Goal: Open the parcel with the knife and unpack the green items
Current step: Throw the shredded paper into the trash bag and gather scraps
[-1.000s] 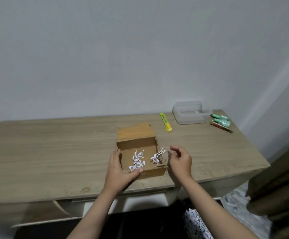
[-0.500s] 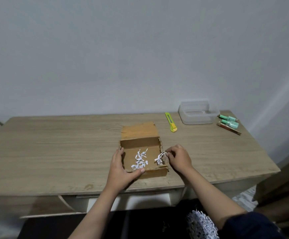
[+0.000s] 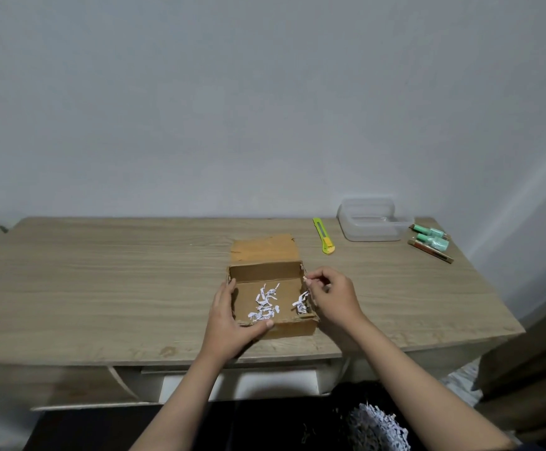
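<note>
Parcel point(image 3: 270, 296) open near the front edge of the table point(image 3: 102, 288), slightly right of centre, lid flap folded back toward the wall, only white paper shreds point(image 3: 265, 304) visible on its floor. Left hand point(image 3: 229, 320) wrapped around the box's near-left corner, thumb along the front wall, fingers on the left wall: a steadying grip. Right hand point(image 3: 332, 299) against the box's right wall, fingertips pinched together at the rim on what looks like a shred; too small to tell for certain. Green items point(image 3: 431, 237) already out, lying at the back right corner just beside the clear plastic container point(image 3: 372, 222), alongside a brown stick-like piece point(image 3: 431, 252). Long axes running from back-left to front-right, caps toward the front right. Well apart from both hands, off to the right and back, so nearer the right hand. Knife point(image 3: 323, 236) near the back edge, between box and container, long axis roughly front to back. Probably only filler left to clear.
</note>
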`<state>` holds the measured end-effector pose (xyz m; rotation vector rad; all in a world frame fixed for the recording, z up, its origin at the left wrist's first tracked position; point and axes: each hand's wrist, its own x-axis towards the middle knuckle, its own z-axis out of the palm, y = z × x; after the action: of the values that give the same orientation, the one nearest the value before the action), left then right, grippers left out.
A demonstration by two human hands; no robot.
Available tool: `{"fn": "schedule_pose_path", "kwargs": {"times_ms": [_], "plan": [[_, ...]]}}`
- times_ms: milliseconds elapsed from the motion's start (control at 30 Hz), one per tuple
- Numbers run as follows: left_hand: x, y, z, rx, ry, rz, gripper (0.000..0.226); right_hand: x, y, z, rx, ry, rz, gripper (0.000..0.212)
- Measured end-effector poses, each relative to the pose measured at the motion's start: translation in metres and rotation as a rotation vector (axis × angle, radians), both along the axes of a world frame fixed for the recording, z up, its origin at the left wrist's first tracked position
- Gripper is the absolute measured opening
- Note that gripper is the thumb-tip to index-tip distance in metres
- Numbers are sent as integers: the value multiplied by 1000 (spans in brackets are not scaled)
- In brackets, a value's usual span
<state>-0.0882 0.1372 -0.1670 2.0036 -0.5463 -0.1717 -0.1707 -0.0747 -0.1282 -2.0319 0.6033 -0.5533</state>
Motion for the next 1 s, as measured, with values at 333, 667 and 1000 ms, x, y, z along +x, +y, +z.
{"fn": "schedule_pose_path", "kwargs": {"times_ms": [333,667,1000], "plan": [[0,1,1,-34,21,-5,128,28,12,17,30,-18,-63,19],[-1,1,5,-36,30,-3,125,72,-6,23,518,127,-166,39],[-5,1,10,-146,91,-33,113,38,11,31,611,21,17,27]]}}
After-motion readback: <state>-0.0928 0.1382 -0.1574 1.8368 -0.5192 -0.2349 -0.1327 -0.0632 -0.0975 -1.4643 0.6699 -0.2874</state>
